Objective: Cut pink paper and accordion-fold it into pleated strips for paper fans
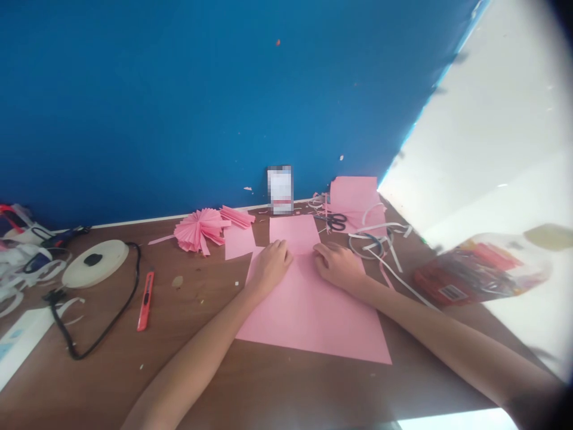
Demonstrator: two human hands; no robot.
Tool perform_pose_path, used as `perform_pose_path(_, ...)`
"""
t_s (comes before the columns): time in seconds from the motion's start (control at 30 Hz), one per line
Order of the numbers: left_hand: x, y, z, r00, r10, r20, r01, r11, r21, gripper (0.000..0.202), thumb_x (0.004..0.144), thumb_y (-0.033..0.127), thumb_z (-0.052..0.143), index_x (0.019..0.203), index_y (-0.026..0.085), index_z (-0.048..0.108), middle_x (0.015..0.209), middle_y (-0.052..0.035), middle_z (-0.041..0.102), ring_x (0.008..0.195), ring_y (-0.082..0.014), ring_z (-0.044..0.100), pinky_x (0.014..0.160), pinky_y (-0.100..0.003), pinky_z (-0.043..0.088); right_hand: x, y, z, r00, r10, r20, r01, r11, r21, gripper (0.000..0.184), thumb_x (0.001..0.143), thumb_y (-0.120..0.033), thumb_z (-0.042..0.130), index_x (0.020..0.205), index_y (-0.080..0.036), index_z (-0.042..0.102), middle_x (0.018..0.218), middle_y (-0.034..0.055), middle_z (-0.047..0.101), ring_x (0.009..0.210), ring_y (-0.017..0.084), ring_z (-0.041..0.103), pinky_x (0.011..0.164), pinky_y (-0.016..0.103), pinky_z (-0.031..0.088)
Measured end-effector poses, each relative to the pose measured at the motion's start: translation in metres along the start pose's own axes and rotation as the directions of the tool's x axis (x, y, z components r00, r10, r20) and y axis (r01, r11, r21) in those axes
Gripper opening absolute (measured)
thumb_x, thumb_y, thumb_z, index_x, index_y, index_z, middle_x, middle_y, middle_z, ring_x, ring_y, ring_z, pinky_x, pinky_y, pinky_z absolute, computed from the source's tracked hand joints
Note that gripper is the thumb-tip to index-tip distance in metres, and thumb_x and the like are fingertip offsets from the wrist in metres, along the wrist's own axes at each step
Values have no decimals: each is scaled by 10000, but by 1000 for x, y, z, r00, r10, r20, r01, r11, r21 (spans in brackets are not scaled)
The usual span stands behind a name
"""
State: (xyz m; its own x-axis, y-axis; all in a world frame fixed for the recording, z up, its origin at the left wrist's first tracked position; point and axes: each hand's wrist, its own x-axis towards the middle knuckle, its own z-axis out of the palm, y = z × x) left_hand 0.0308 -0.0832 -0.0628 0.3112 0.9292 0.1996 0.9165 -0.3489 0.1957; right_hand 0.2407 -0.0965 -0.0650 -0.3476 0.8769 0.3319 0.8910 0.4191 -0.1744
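Both forearms reach in from the bottom of the view, and the left hand [268,269] and right hand [338,266] lie open on a large pink paper sheet [308,316], fingers lightly bent and neither hand clenched or pinching anything that can be seen. The sheet lies flat on a brown table [197,382], its narrower upper part running toward 12 o'clock between the fingertips. Whether that part is a folded flap or a separate piece cannot be told. The step in hand looks like pressing and smoothing the paper, and the moment calls for the sheet to stay square and flat under the fingers. At 9 o'clock lies an orange utility knife [145,300], with a black cable [105,325] looping just beyond it and a round cream disc [95,263] farther out. At 3 o'clock sits a clear plastic bag [478,272] with red contents, blurred. Toward 11 o'clock are a loose pink square [239,242], a pink paper fan [197,230] and a pleated pink strip [237,216]. Toward 1 o'clock, white paper strips [380,239] curl near black-handled scissors [333,222], which rest on a pink paper piece [353,200]. Farthest off, a pixelated card [280,190] leans against a blue wall [224,89].
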Motion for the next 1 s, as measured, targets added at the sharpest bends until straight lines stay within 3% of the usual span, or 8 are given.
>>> perform_pose_path(0.1, 0, 1, 0, 1000, -1, -8, 1, 1000, -7, 133, 949, 235, 405, 837, 210, 473, 836, -29, 584, 789, -186, 563, 673, -301, 368, -3, 1, 2, 999, -16, -35, 15, 1000, -12, 237, 825, -152, 456, 982, -184, 630, 851, 69, 682, 756, 196, 602, 622, 272, 385)
perform_pose_path(0.2, 0, 1, 1, 1000, 11, -9, -11, 1000, -10, 142, 952, 218, 399, 835, 208, 481, 841, -32, 588, 804, -186, 570, 687, -299, 377, -4, 1, 3, 990, -121, -75, 122, 993, 7, 296, 852, -144, 429, 1085, -151, 612, 874, 91, 685, 819, 218, 610, 680, 292, 427)
perform_pose_path(0.33, 1, 0, 1, 1000, 17, 1, -17, 1000, -10, 115, 943, 220, 426, 847, 210, 487, 846, -28, 595, 801, -185, 577, 678, -297, 383, -1, 1, 4, 944, -328, -38, 330, 930, 163, 494, 858, -139, 438, 1352, -138, 443, 1127, 116, 663, 963, 222, 617, 825, 335, 473)
perform_pose_path(0.43, 0, 1, 1, 1000, 1, -2, -1, 1000, 2, 103, 942, 220, 433, 858, 212, 492, 860, -28, 602, 821, -187, 583, 681, -295, 388, 3, 0, 3, 916, -400, 8, 387, 891, 239, 541, 865, -139, 436, 1403, -150, 388, 1208, 132, 632, 1042, 234, 608, 897, 382, 470)
perform_pose_path(0.6, 0, 2, -1, 1000, 6, 4, -6, 1000, 8, 155, 974, 304, 407, 891, 207, 495, 883, -36, 613, 837, -196, 594, 695, -298, 396, 5, -1, 0, 939, -339, 62, 314, 915, 252, 456, 836, -94, 436, 1276, -171, 524, 1166, 116, 653, 1029, 228, 614, 883, 361, 472)
perform_pose_path(0.7, 1, 2, -4, 999, 28, 28, -28, 1000, 2, 190, 985, 332, 388, 900, 207, 504, 892, -40, 620, 839, -200, 602, 690, -299, 399, 6, -4, -2, 968, -240, 72, 220, 952, 214, 455, 852, -110, 437, 1296, -183, 506, 1096, 93, 676, 948, 214, 630, 835, 332, 472)
perform_pose_path(0.8, 2, 2, -7, 998, 17, 63, -17, 1000, 2, 222, 987, 348, 380, 886, 211, 522, 875, -40, 627, 812, -195, 614, 665, -295, 395, 6, -6, -2, 972, -221, 84, 204, 964, 171, 444, 866, -136, 441, 1305, -183, 498, 1067, 96, 671, 940, 212, 627, 814, 317, 464)
perform_pose_path(1.0, 5, -3, -6, 992, -72, 99, 65, 995, 69, 295, 988, 365, 352, 864, 213, 573, 875, -50, 663, 783, -202, 639, 662, -297, 398, 4, -7, 0, 985, -145, 88, 136, 985, 107, 415, 899, -158, 404, 1304, -164, 492, 1002, 98, 677, 885, 209, 624, 767, 303, 456)
